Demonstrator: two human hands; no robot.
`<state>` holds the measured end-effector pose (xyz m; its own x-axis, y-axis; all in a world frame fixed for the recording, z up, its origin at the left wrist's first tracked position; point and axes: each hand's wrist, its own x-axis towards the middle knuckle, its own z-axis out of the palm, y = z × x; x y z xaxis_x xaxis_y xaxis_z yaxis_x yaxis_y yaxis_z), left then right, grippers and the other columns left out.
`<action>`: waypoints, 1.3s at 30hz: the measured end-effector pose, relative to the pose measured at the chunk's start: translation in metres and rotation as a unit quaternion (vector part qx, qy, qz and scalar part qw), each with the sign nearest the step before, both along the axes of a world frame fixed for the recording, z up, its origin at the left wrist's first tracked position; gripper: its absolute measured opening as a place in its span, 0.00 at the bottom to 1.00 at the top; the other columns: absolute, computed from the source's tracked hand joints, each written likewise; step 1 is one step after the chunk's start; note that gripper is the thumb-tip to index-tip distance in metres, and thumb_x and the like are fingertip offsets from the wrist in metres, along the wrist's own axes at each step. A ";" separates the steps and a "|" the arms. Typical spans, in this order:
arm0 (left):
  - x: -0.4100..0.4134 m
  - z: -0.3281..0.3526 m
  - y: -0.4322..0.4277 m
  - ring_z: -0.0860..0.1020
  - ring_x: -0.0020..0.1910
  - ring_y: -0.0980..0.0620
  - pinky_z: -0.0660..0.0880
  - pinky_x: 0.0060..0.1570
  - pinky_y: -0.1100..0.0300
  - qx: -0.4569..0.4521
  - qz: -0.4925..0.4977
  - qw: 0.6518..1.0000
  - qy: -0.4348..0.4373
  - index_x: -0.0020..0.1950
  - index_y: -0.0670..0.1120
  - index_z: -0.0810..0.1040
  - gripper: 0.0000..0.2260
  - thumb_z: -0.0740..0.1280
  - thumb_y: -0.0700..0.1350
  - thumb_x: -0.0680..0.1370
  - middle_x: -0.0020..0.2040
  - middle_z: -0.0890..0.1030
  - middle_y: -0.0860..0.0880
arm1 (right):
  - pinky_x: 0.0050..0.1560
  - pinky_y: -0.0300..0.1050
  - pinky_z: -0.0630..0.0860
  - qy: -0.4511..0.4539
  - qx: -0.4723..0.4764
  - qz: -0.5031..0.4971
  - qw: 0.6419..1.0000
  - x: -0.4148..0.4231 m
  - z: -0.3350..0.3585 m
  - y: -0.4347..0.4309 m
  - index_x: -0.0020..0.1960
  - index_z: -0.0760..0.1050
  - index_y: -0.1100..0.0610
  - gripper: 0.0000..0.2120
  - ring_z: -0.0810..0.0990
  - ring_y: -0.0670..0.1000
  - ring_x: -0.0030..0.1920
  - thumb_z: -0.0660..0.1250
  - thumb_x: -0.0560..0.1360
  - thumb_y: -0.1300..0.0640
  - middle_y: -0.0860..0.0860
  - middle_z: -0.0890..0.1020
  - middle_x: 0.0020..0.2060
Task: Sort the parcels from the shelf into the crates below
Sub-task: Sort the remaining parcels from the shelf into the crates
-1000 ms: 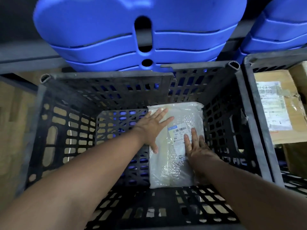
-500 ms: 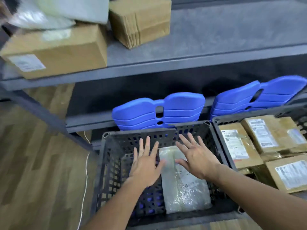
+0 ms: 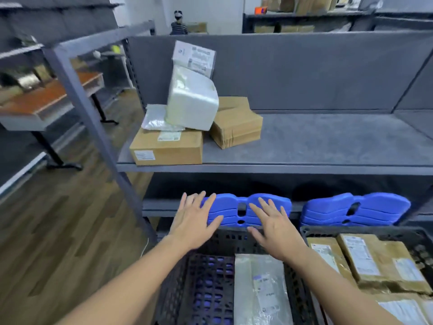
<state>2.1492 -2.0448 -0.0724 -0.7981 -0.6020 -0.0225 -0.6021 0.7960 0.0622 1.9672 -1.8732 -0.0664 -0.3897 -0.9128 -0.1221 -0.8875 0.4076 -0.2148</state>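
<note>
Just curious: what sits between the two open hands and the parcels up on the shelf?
Head view: under the parcels comes the shelf's front edge, then stacked blue plastic pieces.

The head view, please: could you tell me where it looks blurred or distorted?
Head view: wide-angle distortion tilts the shelf post; the white parcel, left hand and right hand look motion-blurred; the plastic-wrapped parcel in the crate glints.
</note>
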 end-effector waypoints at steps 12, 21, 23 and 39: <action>-0.003 0.026 -0.037 0.38 0.84 0.40 0.37 0.80 0.39 -0.007 0.122 0.992 -0.008 0.85 0.56 0.44 0.43 0.38 0.74 0.73 0.85 0.39 0.44 | 0.81 0.49 0.57 -0.066 -0.076 0.098 0.990 -0.022 0.019 -0.087 0.84 0.56 0.50 0.31 0.57 0.53 0.83 0.60 0.85 0.43 0.52 0.56 0.84; 0.014 0.039 -0.086 0.38 0.83 0.39 0.39 0.80 0.37 -0.036 0.131 0.991 0.008 0.85 0.55 0.45 0.35 0.53 0.67 0.83 0.85 0.39 0.43 | 0.77 0.47 0.60 -0.087 -0.107 0.094 0.986 -0.004 0.028 -0.137 0.84 0.57 0.48 0.31 0.58 0.52 0.82 0.60 0.84 0.41 0.51 0.56 0.84; 0.015 0.043 -0.102 0.38 0.83 0.39 0.38 0.80 0.37 -0.057 0.117 0.991 0.002 0.85 0.55 0.45 0.35 0.53 0.67 0.83 0.85 0.38 0.43 | 0.77 0.47 0.61 -0.089 -0.123 0.080 0.985 -0.003 0.031 -0.150 0.84 0.57 0.48 0.31 0.58 0.52 0.82 0.61 0.84 0.41 0.51 0.57 0.84; 0.022 0.057 -0.218 0.70 0.74 0.43 0.69 0.72 0.44 0.289 0.403 0.726 0.478 0.81 0.51 0.64 0.33 0.68 0.61 0.80 0.75 0.73 0.50 | 0.64 0.42 0.69 -0.401 -0.311 -0.193 0.840 0.046 0.056 -0.259 0.76 0.71 0.50 0.26 0.75 0.46 0.69 0.71 0.80 0.46 0.41 0.79 0.63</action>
